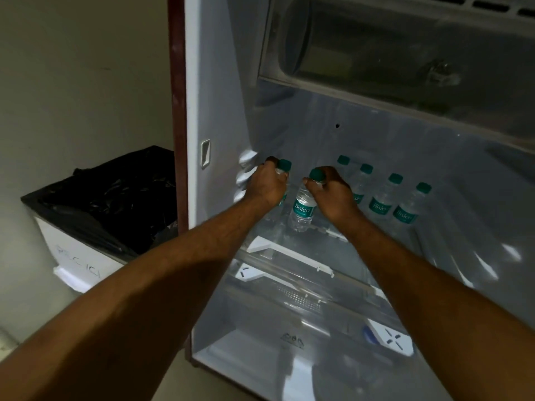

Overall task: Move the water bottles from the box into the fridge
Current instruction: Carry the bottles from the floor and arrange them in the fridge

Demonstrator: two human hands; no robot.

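Left hand and right hand each clamped round 1 bottle neck, steadying upright on the fridge shelf, extending the row of 4 bottles.

Six clear plastic green-capped water bottles upright on open white fridge glass shelf; two leftmost gripped at necks, four in a row at right.

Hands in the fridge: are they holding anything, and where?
Each holds a clear plastic green-capped water bottle by its neck: left hand on one, right hand on another.
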